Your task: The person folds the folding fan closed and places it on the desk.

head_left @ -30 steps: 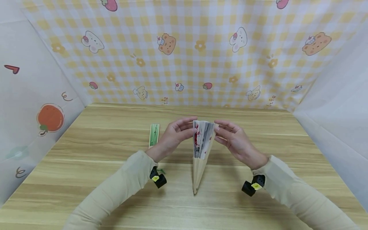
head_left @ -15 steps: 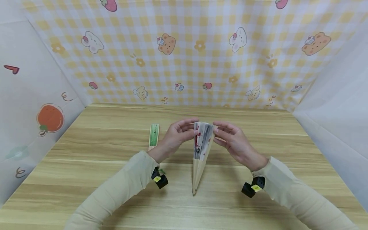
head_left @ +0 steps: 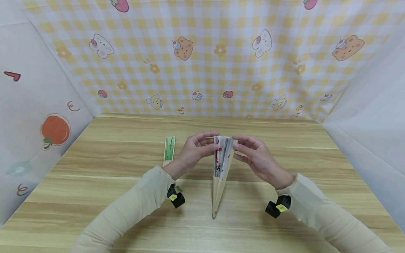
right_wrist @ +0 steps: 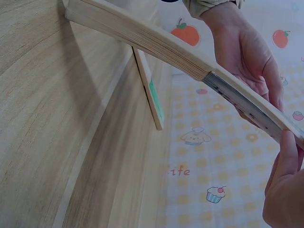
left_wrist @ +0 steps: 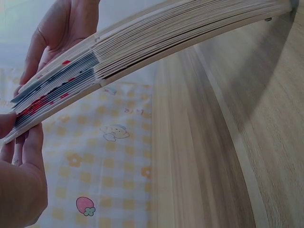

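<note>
A folding fan with pale wooden ribs and white-grey pleats printed with red blossoms stands slightly spread between my hands. Its pivot end points toward me, low over the table. My left hand pinches the left outer edge near the top, thumb in front and fingers behind. On the opposite edge, the thumb and fingers of my right hand pinch the other outer rib. Seen from the left wrist, the stacked ribs lie close together, with the pleats narrowly spread at the held end.
A folded green fan lies on the wooden table, left of my left hand and partly hidden by the wrist. Bits of a green tassel show by the left wrist camera. A yellow checked cloth hangs behind the table.
The fan has narrowed a little at the top, my right hand coming left toward my left hand. Both hands and the fan have shifted slightly toward me.
</note>
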`<move>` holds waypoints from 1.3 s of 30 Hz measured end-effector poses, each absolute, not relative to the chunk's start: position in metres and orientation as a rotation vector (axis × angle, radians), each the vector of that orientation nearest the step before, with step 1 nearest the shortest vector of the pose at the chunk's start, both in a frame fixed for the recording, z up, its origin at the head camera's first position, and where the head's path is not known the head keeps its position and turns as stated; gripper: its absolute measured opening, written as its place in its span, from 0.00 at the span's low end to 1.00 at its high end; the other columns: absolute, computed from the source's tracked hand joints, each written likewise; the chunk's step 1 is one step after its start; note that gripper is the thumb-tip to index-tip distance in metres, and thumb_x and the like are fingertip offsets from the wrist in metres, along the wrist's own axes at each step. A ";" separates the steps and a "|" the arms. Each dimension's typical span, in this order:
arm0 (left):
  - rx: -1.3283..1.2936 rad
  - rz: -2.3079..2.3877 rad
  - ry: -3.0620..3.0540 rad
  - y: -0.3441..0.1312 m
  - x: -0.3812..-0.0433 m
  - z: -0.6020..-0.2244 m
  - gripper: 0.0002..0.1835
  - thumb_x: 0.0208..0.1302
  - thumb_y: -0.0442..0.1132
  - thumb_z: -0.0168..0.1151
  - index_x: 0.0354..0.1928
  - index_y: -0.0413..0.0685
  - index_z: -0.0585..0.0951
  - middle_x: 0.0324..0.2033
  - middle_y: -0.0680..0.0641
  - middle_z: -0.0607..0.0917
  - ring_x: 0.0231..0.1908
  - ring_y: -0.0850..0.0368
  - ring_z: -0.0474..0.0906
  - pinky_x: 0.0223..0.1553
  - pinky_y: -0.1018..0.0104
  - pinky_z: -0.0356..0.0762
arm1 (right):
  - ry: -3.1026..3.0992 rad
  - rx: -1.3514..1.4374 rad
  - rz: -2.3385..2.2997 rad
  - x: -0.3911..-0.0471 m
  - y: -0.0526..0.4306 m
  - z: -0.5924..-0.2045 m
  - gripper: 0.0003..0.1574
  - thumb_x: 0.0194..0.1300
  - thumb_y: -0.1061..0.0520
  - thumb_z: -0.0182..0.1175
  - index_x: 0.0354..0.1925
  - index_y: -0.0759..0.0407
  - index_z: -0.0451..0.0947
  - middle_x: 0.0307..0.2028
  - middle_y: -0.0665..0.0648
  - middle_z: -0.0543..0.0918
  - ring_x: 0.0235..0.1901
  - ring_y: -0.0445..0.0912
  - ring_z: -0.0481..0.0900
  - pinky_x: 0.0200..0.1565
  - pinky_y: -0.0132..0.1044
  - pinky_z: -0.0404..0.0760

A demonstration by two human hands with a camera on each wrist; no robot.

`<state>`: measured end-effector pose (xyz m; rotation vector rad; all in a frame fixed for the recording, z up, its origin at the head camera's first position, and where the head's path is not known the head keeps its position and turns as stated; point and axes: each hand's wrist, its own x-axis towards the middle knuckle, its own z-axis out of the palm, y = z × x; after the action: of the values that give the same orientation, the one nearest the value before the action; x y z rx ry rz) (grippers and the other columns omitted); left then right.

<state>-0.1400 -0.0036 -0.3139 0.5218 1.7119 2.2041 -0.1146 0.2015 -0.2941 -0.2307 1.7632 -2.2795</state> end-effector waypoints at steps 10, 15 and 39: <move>0.493 2.190 1.696 0.001 -0.138 -0.312 0.22 0.59 0.26 0.55 0.57 0.36 0.69 0.50 0.38 0.76 0.47 0.52 0.75 0.49 0.58 0.73 | 1.816 -0.232 -2.248 -0.114 0.199 -0.294 0.13 0.63 0.65 0.53 0.39 0.47 0.78 0.41 0.51 0.74 0.41 0.41 0.74 0.43 0.32 0.78; 0.492 2.186 1.703 0.001 -0.138 -0.311 0.21 0.59 0.26 0.55 0.57 0.36 0.69 0.50 0.38 0.76 0.47 0.51 0.74 0.49 0.58 0.73 | 1.855 -0.236 -2.203 -0.115 0.200 -0.295 0.13 0.64 0.62 0.53 0.47 0.50 0.73 0.44 0.52 0.70 0.43 0.42 0.73 0.44 0.33 0.78; 0.503 2.176 1.697 0.002 -0.135 -0.311 0.21 0.58 0.26 0.56 0.55 0.35 0.70 0.47 0.40 0.78 0.43 0.55 0.77 0.48 0.58 0.74 | 1.734 -0.359 -2.210 -0.114 0.198 -0.297 0.14 0.63 0.64 0.53 0.48 0.56 0.71 0.36 0.53 0.73 0.36 0.41 0.76 0.40 0.35 0.79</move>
<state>-0.1348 0.0017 -0.3107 0.5032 1.6975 2.1759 -0.1136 0.1977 -0.2968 -0.3590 1.7337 -2.2103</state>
